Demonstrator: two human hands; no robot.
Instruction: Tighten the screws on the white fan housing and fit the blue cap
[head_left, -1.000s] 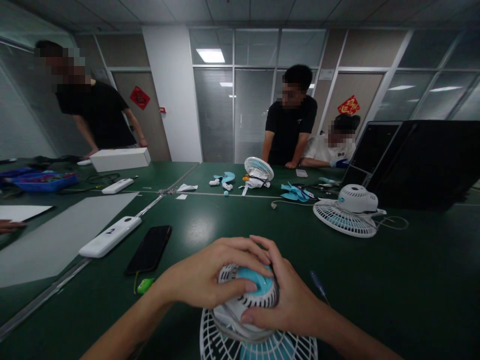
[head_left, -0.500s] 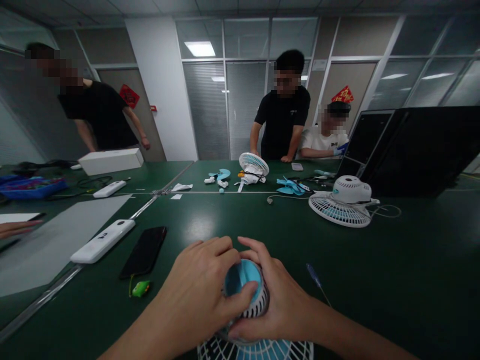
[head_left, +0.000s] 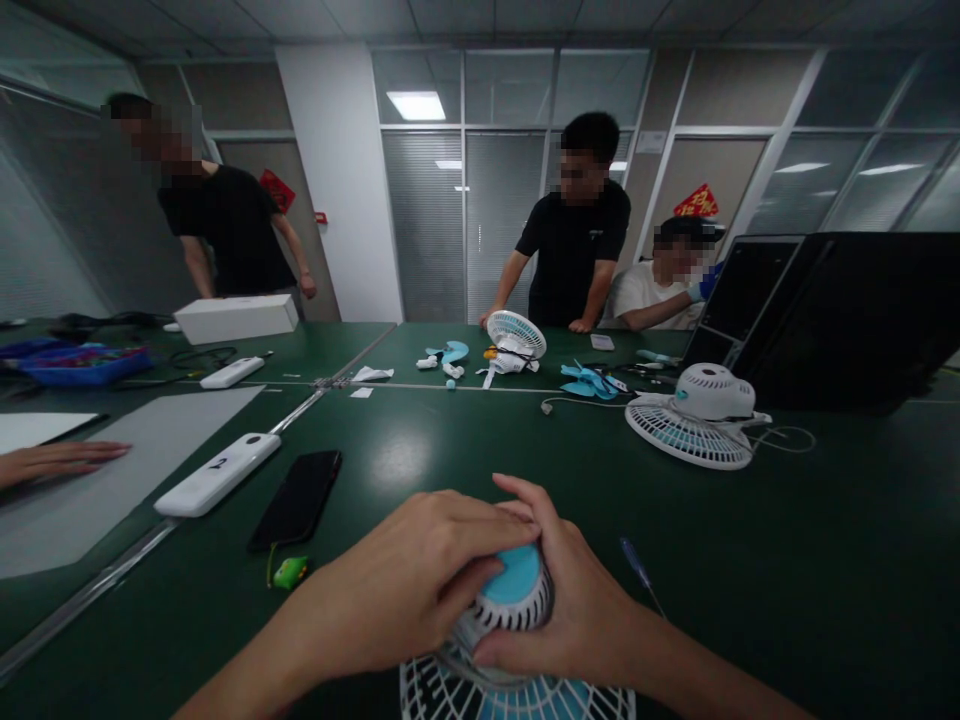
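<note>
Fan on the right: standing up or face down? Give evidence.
The fan lies face down: cage against the table, housing uppermost.

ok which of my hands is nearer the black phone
Left. Your left hand, on the fan, is right of the black phone; your right hand grips the fan's right side.

Office or meeting room, fitted as a shared workbench. Items noted: one long dark-green table (head_left: 405,440), spanning the room; glass partition (head_left: 506,220) with blinds, far side; two doors (head_left: 709,190) (head_left: 304,215), far right and far left, each with a red paper decoration (head_left: 697,201) (head_left: 277,190); ceiling light (head_left: 416,105), lit; large black monitor (head_left: 847,320), right; power strip (head_left: 219,474), left; fan parts (head_left: 589,381) and small fans (head_left: 516,342) (head_left: 701,415) lay about; three people stood or sat beyond.
</note>
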